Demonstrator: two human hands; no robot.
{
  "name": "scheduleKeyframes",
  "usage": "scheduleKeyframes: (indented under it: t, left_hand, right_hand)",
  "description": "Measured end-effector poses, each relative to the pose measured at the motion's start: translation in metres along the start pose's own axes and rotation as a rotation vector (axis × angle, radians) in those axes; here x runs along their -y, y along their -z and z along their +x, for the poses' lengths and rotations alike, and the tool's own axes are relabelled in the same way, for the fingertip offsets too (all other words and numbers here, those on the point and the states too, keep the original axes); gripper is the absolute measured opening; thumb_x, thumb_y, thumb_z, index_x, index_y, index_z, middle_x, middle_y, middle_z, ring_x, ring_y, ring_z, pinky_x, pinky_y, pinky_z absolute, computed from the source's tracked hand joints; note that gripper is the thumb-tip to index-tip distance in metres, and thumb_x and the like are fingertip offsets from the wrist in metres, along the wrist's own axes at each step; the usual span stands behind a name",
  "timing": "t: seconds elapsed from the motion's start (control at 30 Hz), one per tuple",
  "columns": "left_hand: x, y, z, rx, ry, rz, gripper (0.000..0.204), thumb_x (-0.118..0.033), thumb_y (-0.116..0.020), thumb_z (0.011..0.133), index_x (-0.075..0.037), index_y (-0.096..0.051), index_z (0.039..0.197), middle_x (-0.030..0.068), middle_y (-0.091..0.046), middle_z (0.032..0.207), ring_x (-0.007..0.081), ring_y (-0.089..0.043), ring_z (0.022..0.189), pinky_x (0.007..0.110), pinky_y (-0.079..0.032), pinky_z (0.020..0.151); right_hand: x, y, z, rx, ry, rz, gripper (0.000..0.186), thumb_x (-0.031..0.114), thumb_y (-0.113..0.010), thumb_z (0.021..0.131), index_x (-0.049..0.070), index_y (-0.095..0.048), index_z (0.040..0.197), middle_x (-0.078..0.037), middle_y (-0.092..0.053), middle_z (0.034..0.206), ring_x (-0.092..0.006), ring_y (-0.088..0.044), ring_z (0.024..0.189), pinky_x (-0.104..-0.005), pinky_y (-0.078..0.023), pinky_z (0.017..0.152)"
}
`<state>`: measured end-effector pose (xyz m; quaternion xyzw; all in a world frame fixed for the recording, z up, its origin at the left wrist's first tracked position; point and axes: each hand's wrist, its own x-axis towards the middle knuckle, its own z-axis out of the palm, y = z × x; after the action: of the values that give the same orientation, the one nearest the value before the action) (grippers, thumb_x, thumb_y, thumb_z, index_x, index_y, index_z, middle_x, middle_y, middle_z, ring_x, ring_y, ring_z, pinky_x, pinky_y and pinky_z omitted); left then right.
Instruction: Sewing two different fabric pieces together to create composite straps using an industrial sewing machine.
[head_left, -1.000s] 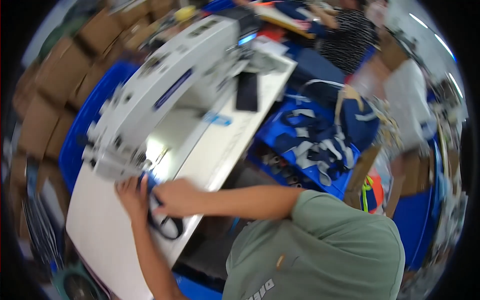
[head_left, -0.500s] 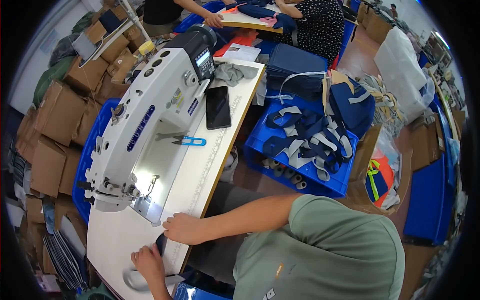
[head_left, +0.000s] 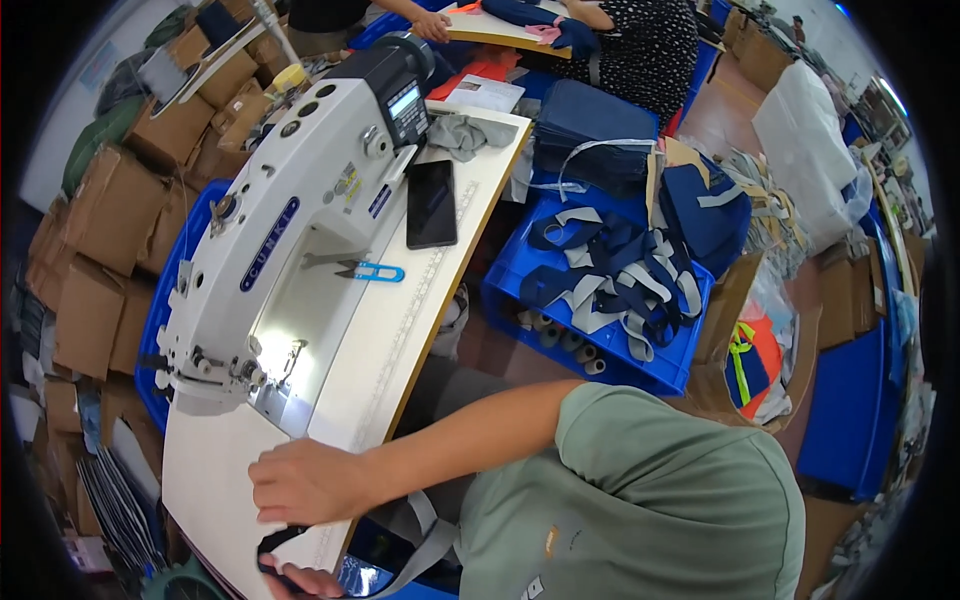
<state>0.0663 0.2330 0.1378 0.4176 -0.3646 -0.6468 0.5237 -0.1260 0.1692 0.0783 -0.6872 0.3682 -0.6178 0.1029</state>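
At the front corner of the white sewing table, my right hand [head_left: 305,485] is curled with knuckles up, and one end of a dark navy strap [head_left: 268,546] comes out from under its fingers. Below it, by the lower edge of the picture, my left hand [head_left: 305,580] grips the same strap, which bends in a loop between the two hands. A grey strap [head_left: 425,550] hangs across my lap beside the left hand; whether it joins the navy one is hidden. The white sewing machine [head_left: 270,240] stands beyond, its lamp lighting the needle area.
Blue thread snips [head_left: 378,272], a black phone [head_left: 432,204] and a grey cloth [head_left: 470,135] lie on the table. To the right, a blue crate [head_left: 500,270] holds navy and grey straps. Cartons [head_left: 95,320] are piled at left. Another person's hand [head_left: 432,26] rests on the far table.
Both hands have come nearer to me, toward the table's front corner. The strap between them now shows as a loop, and the grey strap has risen beside my lap.
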Motion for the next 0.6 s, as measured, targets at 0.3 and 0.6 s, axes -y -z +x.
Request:
scheduleKeyframes:
  t: [0.3, 0.6]
  left_hand:
    - [-0.028, 0.033, 0.047, 0.215, -0.304, -0.022, 0.059, -0.040, -0.036, 0.111, 0.000, -0.038, 0.155, 0.0174, -0.069, 0.119, 0.0223, -0.069, 0.100, 0.036, -0.056, 0.083]
    - [-0.032, 0.095, -0.010, 0.001, -0.318, 0.266, 0.059, -0.030, -0.054, 0.107, -0.003, -0.037, 0.156, 0.0112, -0.073, 0.102, 0.0200, -0.075, 0.091, 0.032, -0.063, 0.073]
  right_hand:
    - [0.060, 0.014, -0.036, 0.831, -0.855, 1.022, 0.037, 0.035, -0.069, 0.100, -0.002, -0.072, 0.106, -0.006, -0.074, 0.088, -0.0101, -0.070, 0.083, -0.0278, -0.056, 0.077]
    - [0.091, -0.009, -0.015, 0.922, -0.921, 0.845, 0.022, 0.017, -0.069, 0.099, -0.004, -0.072, 0.103, -0.008, -0.073, 0.084, -0.0108, -0.066, 0.073, -0.0269, -0.054, 0.069]
